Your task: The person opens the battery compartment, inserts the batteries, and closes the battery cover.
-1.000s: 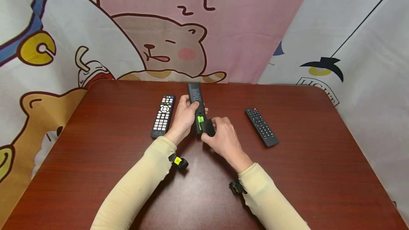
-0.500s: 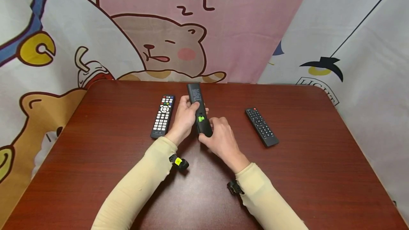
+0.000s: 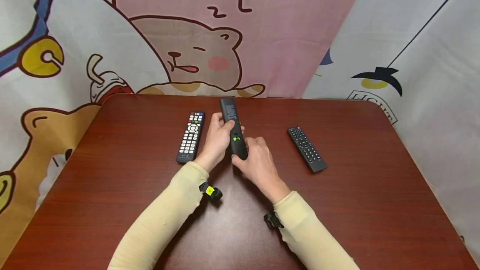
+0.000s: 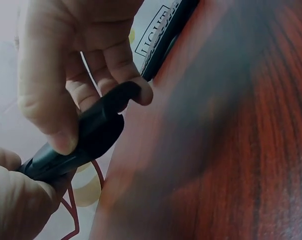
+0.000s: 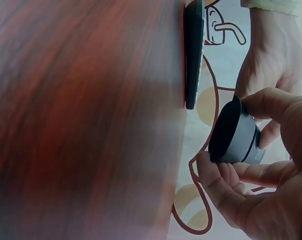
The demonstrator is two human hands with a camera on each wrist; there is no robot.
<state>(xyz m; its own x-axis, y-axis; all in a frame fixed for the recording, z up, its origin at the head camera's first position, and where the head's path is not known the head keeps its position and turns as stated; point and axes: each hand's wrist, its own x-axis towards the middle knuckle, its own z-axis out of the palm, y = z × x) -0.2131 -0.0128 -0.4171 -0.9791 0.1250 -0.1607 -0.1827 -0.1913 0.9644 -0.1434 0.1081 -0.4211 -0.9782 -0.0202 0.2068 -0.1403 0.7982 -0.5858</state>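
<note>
My left hand (image 3: 216, 141) grips a black remote control (image 3: 228, 111), back side up, with the thumb across its printed back. Fingers of my right hand (image 3: 261, 166) pinch the black battery cover (image 3: 239, 151) over the near end of that remote. A short strip of green batteries (image 3: 236, 138) shows between the cover's far edge and the casing. The right wrist view shows the cover (image 5: 231, 135) from its end, curved, between my right thumb and fingers. In the left wrist view, the cover's end (image 4: 122, 95) stands slightly apart from the casing.
Left of my hands a remote control with white buttons (image 3: 190, 136) lies face up on the brown table (image 3: 375, 203). A smaller black remote control (image 3: 307, 149) lies face up to the right. Behind the table hangs a cartoon-printed cloth (image 3: 285, 32).
My right hand has brought the battery cover leftward, from askew beside the battery compartment to in line over it. Less of the green batteries shows now. The left hand stays nearly still.
</note>
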